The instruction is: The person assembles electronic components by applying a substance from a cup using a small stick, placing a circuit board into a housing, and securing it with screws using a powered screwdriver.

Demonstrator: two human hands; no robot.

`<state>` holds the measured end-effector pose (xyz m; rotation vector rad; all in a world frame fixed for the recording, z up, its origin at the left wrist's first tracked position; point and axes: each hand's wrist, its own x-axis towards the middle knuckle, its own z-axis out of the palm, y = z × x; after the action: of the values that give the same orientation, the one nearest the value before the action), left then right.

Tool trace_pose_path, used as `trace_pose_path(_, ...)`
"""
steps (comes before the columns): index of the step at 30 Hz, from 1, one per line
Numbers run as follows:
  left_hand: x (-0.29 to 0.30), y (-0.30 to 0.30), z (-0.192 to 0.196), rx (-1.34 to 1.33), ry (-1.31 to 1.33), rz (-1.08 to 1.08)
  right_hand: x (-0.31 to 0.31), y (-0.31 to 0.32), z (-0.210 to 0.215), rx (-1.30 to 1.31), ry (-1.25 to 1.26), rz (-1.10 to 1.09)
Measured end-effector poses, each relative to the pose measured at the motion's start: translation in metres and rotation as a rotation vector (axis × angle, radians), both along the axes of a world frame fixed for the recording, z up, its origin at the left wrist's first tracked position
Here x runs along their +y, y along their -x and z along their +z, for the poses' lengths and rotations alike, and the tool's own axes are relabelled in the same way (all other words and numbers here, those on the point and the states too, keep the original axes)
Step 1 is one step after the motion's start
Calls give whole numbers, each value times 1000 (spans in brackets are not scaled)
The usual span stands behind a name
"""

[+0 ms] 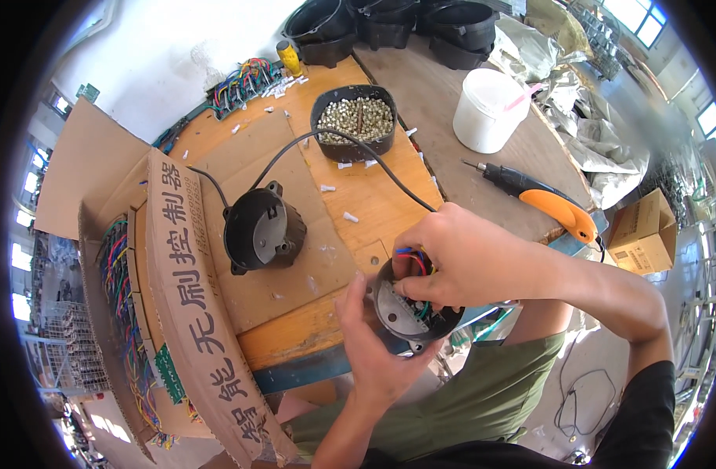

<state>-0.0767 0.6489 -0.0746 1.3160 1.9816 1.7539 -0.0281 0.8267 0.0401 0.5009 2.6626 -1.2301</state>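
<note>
My left hand (371, 342) cups a round black motor housing (405, 313) from below, at the near edge of the wooden bench. My right hand (459, 254) rests on top of it, fingers pinched on a bundle of coloured wires (415, 260) coming out of the housing. A black cable (350, 144) runs from the housing across the bench. A second black motor (262, 230) lies on a sheet of cardboard to the left, with its own cable.
A black tub of small pale parts (356, 119) stands further back, a white bucket (489, 109) to its right, and an orange-handled power screwdriver (541, 197) near the right edge. A cardboard box with coloured wiring (127, 313) stands at left. Black housings (389, 27) are stacked at the back.
</note>
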Motion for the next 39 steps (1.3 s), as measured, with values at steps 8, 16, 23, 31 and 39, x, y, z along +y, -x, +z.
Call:
trace_pose_path(8, -3, 4, 11, 38, 53, 0, 35, 5, 48, 385, -469, -82)
trace_pose_path(16, -38, -2, 36, 98, 130, 150, 122, 147, -14, -123, -1008, -18)
trace_pose_path(23, -57, -2, 40, -89, 10, 248, 112, 148, -8, -77, -1040, 13)
trace_pose_path(31, -55, 0, 70, -594, -269, 129, 124, 136, -12, 151, -907, -68)
trace_pose_path(39, -84, -36, 93, -1336, -451, -143, 17, 16, 32, 712, -353, 62)
